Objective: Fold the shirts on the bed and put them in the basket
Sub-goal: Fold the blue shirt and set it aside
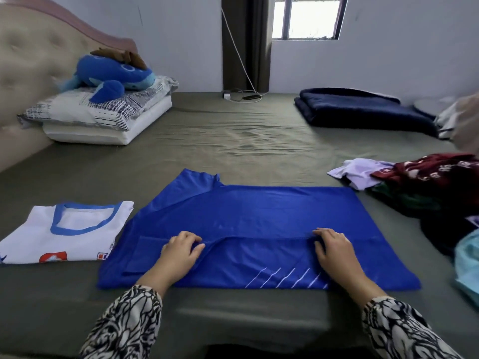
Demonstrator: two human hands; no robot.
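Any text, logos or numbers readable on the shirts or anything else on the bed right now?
No text reads clearly.
Maroon garment in the pile on the right: pale lettering and a star badge, too blurred to read.
White folded shirt: red and blue printed emblems near its hem, no legible words.
Blue shirt: only white diagonal stripes, no text.

Both hands, left hand (180,251) and right hand (334,251), pinch the blue shirt's (259,211) folded edge; white shirt (64,231) lies folded alongside.
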